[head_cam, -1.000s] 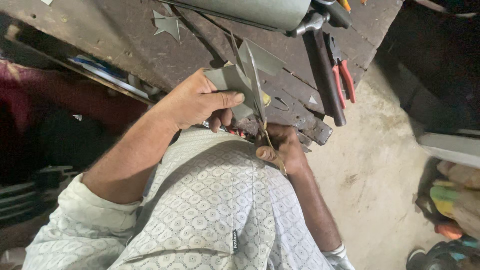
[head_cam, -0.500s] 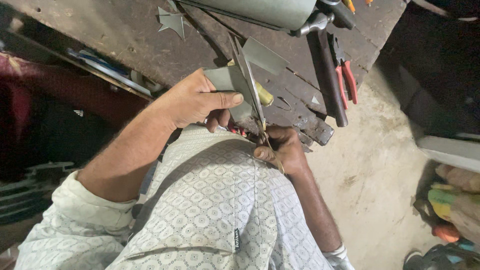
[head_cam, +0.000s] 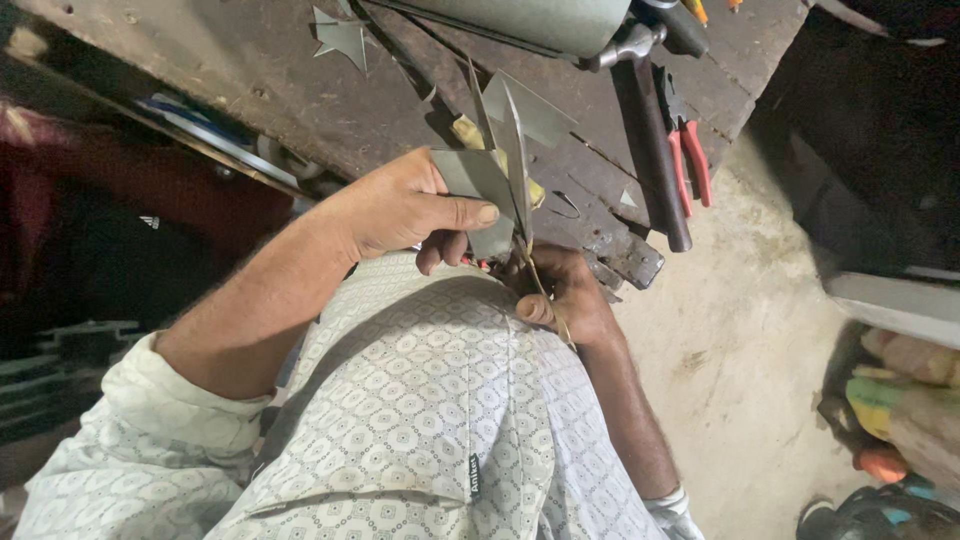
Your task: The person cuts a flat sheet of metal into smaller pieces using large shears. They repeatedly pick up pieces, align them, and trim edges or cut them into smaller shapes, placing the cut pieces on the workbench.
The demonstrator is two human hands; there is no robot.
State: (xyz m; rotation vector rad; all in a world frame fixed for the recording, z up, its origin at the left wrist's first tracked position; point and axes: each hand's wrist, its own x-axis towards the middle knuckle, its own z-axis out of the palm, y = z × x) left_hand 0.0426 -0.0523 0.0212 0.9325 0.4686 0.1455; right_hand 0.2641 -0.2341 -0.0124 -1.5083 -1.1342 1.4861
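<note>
My left hand grips a thin grey sheet-metal piece, thumb pressed flat across its face. My right hand is closed around the handles of metal shears, whose long blades point up and away through the sheet. The handles are mostly hidden inside my fist and behind my patterned shirt. Both hands work close to my body, at the near edge of the worn wooden workbench.
A hammer and red-handled pliers lie on the bench at right. A star-shaped metal offcut and a grey metal cylinder lie farther back. Concrete floor at right, colourful objects at far right.
The shears' blades have opened slightly and the sheet has shifted a little; both hands stay in about the same place.
</note>
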